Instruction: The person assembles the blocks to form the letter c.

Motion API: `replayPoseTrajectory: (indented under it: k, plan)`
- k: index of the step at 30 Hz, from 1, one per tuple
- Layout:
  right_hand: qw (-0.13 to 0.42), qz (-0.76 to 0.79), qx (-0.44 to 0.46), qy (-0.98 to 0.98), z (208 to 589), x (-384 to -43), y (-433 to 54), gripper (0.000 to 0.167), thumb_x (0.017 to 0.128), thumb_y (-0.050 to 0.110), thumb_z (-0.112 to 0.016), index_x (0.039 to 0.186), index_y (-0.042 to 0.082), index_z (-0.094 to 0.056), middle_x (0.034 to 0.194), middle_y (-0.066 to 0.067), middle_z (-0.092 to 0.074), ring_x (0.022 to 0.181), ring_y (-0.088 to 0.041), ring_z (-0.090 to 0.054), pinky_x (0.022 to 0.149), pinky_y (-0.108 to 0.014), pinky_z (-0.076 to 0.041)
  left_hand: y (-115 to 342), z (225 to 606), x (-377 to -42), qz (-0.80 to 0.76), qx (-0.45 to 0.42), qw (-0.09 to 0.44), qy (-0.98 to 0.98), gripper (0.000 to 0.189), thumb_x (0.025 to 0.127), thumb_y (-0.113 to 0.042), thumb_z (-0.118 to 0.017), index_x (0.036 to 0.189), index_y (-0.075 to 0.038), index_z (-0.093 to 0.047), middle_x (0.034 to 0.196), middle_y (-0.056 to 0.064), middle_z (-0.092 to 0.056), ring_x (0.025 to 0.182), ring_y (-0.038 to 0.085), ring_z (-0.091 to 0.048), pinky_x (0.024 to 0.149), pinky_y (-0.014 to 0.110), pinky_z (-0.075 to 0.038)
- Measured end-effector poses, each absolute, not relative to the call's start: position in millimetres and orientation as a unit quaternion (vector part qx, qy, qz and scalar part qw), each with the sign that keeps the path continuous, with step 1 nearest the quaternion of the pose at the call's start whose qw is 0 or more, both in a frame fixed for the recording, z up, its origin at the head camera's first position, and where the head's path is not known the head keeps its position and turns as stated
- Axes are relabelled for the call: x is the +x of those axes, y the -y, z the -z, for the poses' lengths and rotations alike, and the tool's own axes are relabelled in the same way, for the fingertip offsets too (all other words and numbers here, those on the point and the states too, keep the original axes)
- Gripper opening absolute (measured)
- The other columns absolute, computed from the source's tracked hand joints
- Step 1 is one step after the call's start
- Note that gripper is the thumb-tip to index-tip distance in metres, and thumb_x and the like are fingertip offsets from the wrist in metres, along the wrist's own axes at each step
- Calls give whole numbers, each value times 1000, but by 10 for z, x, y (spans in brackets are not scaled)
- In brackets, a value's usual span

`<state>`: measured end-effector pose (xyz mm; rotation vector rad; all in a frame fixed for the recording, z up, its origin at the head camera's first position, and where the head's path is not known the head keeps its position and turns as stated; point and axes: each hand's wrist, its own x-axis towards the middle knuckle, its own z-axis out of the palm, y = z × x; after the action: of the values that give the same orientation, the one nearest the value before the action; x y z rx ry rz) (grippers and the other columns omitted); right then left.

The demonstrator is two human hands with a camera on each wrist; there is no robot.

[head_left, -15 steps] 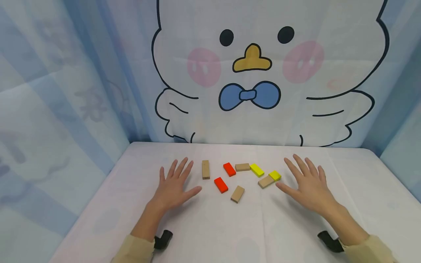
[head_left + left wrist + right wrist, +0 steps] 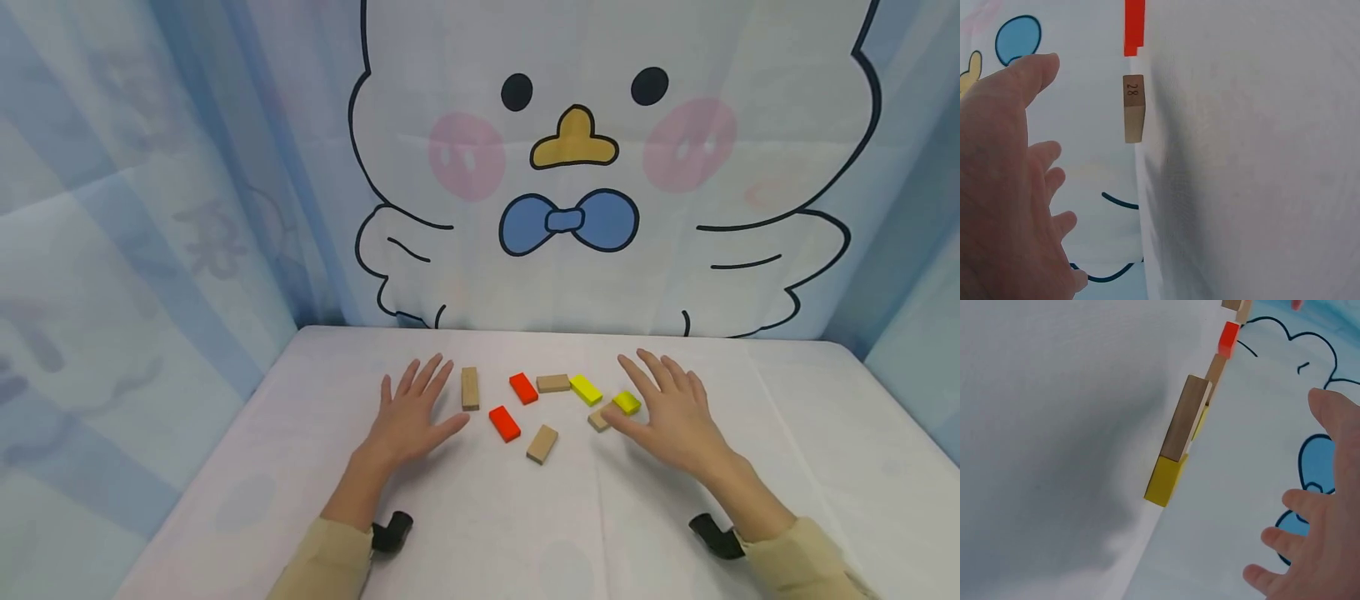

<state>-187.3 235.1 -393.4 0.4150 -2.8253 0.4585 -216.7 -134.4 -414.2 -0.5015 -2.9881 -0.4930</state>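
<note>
My left hand point(image 2: 408, 425) hovers above the table with fingers spread, holding nothing. Just right of its fingertips lies a plain wooden block point(image 2: 469, 389); the left wrist view shows a wooden block point(image 2: 1134, 107) marked 28. Over the right side of the group, my right hand point(image 2: 678, 421) is spread too, its thumb partly covering another wooden block point(image 2: 598, 419). A yellow block point(image 2: 627, 403) touches that block's end. Between the hands lie two red blocks point(image 2: 505, 423), a second yellow block point(image 2: 586, 390), a wooden block point(image 2: 553, 383) at the back and one point(image 2: 542, 444) nearer the front.
A white cloth covers the table point(image 2: 525, 533). Behind it hangs a curtain point(image 2: 577, 292) with a cartoon bird, and bluish curtains point(image 2: 150, 250) stand at the sides. Black wrist-worn pieces point(image 2: 392, 532) sit below both hands.
Both hands have moved inward, the right one further, so its thumb now overlaps the wooden block at the right. The blocks lie as before.
</note>
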Motion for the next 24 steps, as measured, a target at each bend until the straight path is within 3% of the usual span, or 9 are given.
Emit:
replayPoseTrajectory:
  k: [24]
  plan:
    - [127, -202, 166, 957, 4010, -2046, -1921, 78, 89, 42, -72, 152, 7, -42, 154, -22, -36, 140, -47, -28, 111, -68, -19, 1205, 4197, -2339, 204, -175, 64, 961, 80, 95, -51, -60, 160, -17, -30, 165, 8, -24, 150, 34, -19, 116, 68, -8]
